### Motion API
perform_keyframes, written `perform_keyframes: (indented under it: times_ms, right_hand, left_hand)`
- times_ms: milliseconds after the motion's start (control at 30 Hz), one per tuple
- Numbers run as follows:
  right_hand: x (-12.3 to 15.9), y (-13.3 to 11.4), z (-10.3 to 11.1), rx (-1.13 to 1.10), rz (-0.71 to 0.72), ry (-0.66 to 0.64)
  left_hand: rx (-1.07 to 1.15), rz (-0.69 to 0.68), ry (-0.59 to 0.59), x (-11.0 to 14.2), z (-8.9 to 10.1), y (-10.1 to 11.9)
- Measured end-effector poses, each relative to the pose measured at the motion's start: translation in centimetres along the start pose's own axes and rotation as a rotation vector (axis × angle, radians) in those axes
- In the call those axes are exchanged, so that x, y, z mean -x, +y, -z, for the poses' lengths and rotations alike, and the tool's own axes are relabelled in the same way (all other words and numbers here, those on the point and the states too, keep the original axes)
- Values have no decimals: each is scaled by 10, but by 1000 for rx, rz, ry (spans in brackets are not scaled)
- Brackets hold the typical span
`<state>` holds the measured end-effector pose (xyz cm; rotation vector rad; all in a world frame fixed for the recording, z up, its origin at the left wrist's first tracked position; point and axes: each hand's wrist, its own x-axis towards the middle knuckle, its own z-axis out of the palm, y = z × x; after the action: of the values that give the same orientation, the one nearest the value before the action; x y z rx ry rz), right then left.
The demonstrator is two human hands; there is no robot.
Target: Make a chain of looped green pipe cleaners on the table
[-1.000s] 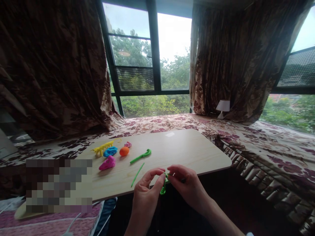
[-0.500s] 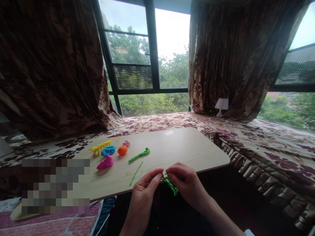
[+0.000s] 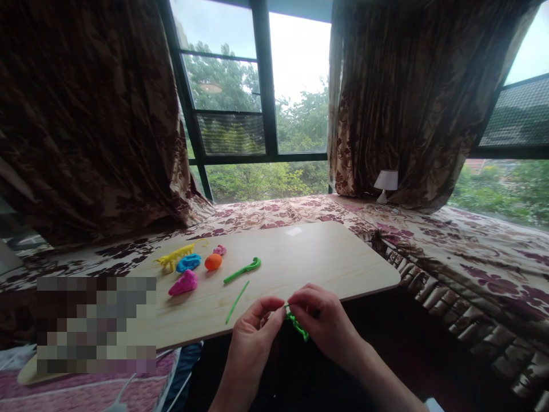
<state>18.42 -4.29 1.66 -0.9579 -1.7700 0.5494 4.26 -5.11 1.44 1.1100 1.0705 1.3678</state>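
My left hand and my right hand meet over the table's near edge, both closed in a pinch. Between their fingertips is a piece of green modelling clay, an openwork shape of thin strands that hangs below my right fingers and is partly hidden by them. On the table, just beyond my left hand, lies a thin green clay strip. Farther back is a thicker green clay stick with a curled end.
On the light wooden table, left side, lie a yellow clay figure, a blue clay lump, a magenta lump, an orange ball and a small pink piece. A lamp stands on the windowsill.
My fingertips have come closer together at the green clay. The hanging clay has shifted slightly up, and less of it shows. The pieces on the table have stayed put.
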Motion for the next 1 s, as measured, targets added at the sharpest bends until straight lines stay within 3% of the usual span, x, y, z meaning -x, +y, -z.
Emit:
perform_keyframes:
  times_ms: [467,700,1000]
  right_hand:
    - [1,-4,4,46,14,-38]
    - [2,-5,10,37,31,-149]
    - [1,-3,7,28,91,-64]
  left_hand:
    - [-132,-33,-75,-5,10,-10]
    - [-222,-142,-92,-9,14,-10]
    - [-180,-86,-110,-5,11,-7]
